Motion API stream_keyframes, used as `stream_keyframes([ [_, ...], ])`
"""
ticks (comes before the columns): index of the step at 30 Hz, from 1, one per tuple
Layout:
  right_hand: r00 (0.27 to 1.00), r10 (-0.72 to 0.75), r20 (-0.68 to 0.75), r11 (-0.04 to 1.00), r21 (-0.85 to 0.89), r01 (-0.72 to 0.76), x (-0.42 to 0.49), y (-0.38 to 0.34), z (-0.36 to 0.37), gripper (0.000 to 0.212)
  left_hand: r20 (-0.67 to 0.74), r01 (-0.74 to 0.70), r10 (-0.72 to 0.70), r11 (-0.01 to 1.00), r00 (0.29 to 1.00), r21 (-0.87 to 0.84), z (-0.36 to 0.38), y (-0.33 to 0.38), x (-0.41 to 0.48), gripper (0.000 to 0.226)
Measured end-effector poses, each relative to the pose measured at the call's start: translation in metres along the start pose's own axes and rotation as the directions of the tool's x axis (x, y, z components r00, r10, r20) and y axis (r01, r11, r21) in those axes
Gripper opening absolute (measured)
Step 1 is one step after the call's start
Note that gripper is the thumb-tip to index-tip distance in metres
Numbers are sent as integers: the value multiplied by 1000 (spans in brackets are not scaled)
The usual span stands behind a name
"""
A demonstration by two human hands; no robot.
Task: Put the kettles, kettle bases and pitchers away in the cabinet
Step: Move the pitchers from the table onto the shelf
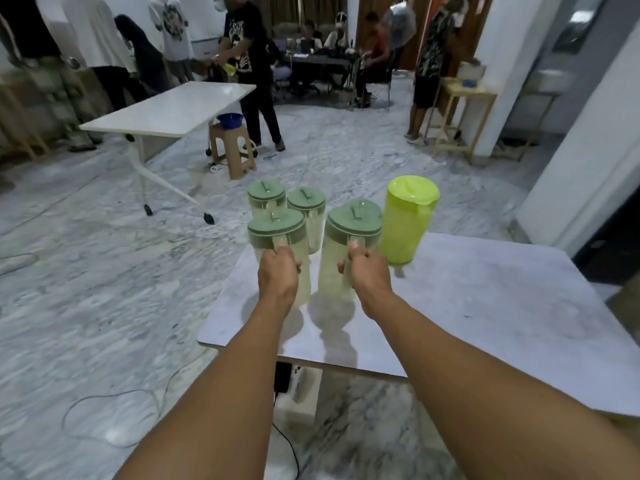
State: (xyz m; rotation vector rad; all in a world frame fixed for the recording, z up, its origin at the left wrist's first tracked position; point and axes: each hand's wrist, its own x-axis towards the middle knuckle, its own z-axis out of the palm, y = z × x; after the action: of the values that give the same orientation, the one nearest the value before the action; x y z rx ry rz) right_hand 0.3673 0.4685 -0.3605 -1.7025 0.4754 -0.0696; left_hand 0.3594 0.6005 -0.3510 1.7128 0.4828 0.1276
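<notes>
Several clear pitchers with sage-green lids stand at the far left corner of a grey table (485, 323). My left hand (278, 271) grips the handle of the near left pitcher (276, 227). My right hand (369, 268) grips the handle of the near right pitcher (353, 220). Both held pitchers are upright, with shadows under them on the tabletop. Two more green-lidded pitchers (266, 195) (306, 202) stand behind them. A lime-yellow pitcher (408, 220) stands to the right. No cabinet, kettle or kettle base is in view.
A white folding table (166, 112) on wheels stands to the far left, with a beige stool (233, 150) bearing a blue bowl beside it. Several people stand and sit at the back. Cables lie on the marble floor (104, 403). A white pillar (588, 168) rises at right.
</notes>
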Motion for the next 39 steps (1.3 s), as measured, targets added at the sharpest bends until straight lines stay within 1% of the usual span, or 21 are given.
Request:
stream_keyframes([
  [3,982,-66,-175,994,73,80,-31,-35,-41,43,60,-119,120,993,991,-21,8,31,-30,61],
  [5,948,-97,-304,986,98,133,-54,-56,-77,50,100,-171,176,984,979,-58,21,57,-59,61],
  [7,888,-125,-443,979,92,184,-77,-71,-122,52,167,-217,231,971,958,-98,42,82,-92,64],
  [9,791,-130,-598,972,82,221,-105,-85,-176,54,250,-266,297,952,922,-150,71,106,-131,67],
  [11,653,-129,-746,971,38,234,-138,-94,-236,54,338,-311,369,926,866,-213,106,128,-180,65],
  [13,487,-144,-861,973,-33,229,-175,-99,-300,53,427,-327,418,905,802,-273,140,149,-239,61],
  [15,310,-142,-940,974,-78,211,-219,-99,-361,53,528,-325,452,890,719,-319,171,165,-306,58],
  [17,138,-116,-984,982,-93,166,-265,-94,-418,54,622,-319,493,869,608,-378,198,175,-374,59],
  [19,-18,-101,-995,987,-103,127,-310,-86,-467,55,682,-316,541,841,493,-439,223,182,-440,61],
  [20,-90,-101,-991,987,-111,114,-332,-80,-489,56,712,-292,554,833,432,-470,232,184,-473,61],
  [21,-153,-101,-983,988,-118,103,-353,-75,-509,56,735,-271,563,827,378,-493,241,186,-504,64],
  [23,-245,-90,-965,991,-113,78,-391,-61,-545,56,767,-261,577,815,282,-517,256,186,-560,74],
  [25,-296,-70,-953,993,-94,67,-421,-48,-576,54,792,-252,579,809,193,-530,268,182,-609,70],
  [27,-315,-49,-948,995,-75,70,-442,-35,-604,53,812,-240,572,810,116,-536,282,174,-649,64],
  [29,-321,-25,-947,997,-46,59,-454,-21,-632,55,826,-232,557,817,80,-528,301,167,-682,62],
  [31,-332,-10,-943,998,-28,50,-457,-8,-663,55,836,-231,544,824,68,-517,325,161,-708,60],
  [34,-321,-12,-947,999,-26,40,-447,5,-717,53,842,-252,534,827,74,-502,367,158,-737,62],
  [37,-281,-20,-959,999,-29,27,-427,14,-779,51,855,-250,507,846,105,-471,425,161,-761,67],
  [39,-271,4,-963,1000,-1,17,-412,23,-821,50,876,-236,465,872,127,-429,467,164,-778,65],
])
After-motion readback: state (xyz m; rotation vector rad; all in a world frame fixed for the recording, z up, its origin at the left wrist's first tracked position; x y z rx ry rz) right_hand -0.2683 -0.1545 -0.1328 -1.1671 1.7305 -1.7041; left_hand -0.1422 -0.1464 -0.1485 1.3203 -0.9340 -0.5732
